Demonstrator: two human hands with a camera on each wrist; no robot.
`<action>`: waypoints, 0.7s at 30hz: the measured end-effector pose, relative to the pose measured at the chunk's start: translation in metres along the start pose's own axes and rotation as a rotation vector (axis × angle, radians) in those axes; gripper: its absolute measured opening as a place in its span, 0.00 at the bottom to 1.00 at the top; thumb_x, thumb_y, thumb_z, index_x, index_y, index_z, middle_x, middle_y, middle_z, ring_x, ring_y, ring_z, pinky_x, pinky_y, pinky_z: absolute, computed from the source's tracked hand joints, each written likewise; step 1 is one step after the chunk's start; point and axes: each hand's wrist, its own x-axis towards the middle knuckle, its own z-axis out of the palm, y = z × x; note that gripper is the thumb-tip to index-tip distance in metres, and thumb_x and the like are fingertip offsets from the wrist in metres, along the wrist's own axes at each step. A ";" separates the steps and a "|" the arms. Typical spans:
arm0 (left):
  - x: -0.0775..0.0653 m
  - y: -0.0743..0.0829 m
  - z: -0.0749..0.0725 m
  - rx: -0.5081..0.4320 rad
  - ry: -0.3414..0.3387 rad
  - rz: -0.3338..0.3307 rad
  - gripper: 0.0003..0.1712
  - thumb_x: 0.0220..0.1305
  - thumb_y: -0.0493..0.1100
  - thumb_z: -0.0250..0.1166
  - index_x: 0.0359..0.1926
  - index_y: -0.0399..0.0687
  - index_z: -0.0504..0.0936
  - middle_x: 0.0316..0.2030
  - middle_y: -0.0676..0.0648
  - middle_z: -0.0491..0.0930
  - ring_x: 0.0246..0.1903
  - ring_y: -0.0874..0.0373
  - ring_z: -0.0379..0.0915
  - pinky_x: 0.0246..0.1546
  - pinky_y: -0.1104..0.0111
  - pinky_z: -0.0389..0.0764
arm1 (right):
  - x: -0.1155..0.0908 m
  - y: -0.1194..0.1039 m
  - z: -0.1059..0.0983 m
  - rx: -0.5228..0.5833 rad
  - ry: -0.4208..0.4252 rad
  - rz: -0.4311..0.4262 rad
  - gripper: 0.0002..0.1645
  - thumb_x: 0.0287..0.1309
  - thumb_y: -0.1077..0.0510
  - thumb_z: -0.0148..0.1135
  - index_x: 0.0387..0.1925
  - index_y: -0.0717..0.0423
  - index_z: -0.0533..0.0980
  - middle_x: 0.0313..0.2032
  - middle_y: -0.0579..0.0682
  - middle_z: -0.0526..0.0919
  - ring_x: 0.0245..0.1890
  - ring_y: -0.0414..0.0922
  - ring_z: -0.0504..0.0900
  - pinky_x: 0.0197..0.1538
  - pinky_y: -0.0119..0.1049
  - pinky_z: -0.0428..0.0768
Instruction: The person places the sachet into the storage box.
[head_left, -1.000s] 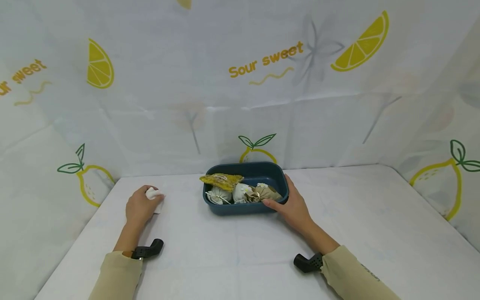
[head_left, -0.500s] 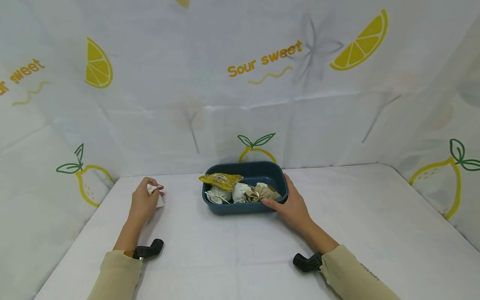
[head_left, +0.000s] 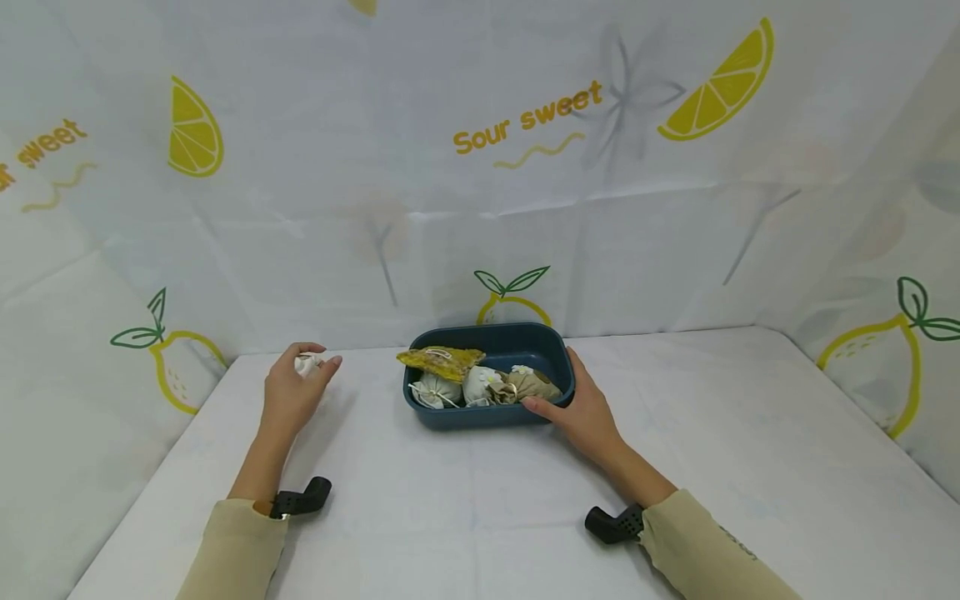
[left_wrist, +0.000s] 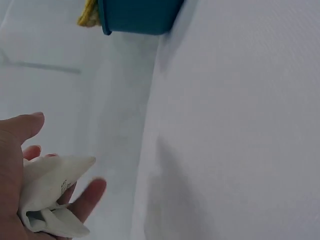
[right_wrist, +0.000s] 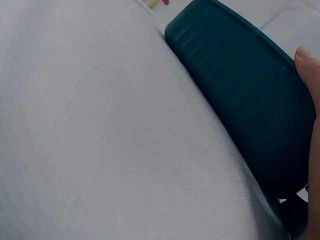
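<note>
My left hand (head_left: 294, 396) is raised over the left side of the table, holding a crumpled white cloth pouch (left_wrist: 50, 187) against the palm. Small dark print shows on the pouch; its thumb and one finger spread away from it. My right hand (head_left: 588, 417) grips the right end of a dark blue-green box (head_left: 487, 419), its thumb over the front rim and the other fingers behind the end wall. Inside the box are a yellow pouch (head_left: 442, 362), pale drawstring pouches (head_left: 437, 390) and a tan one (head_left: 534, 384). The yellow pouch overhangs the left rim.
A white cloth covers the table (head_left: 450, 500). Close behind the box rises a white curtain (head_left: 315, 208) printed with lemons, which also encloses the sides. Black wrist cameras (head_left: 303, 497) sit on both wrists.
My left hand has lifted the white pouch off the table and turned slightly to the right, its thumb and a finger spreading apart. The right hand and the box stay in place.
</note>
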 end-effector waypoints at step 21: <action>-0.011 0.054 -0.008 -0.237 -0.071 0.072 0.12 0.66 0.36 0.61 0.49 0.41 0.80 0.31 0.50 0.74 0.30 0.65 0.78 0.29 0.70 0.79 | -0.001 0.000 0.000 -0.002 -0.001 0.005 0.64 0.55 0.37 0.72 0.81 0.47 0.45 0.78 0.57 0.57 0.77 0.60 0.59 0.72 0.65 0.63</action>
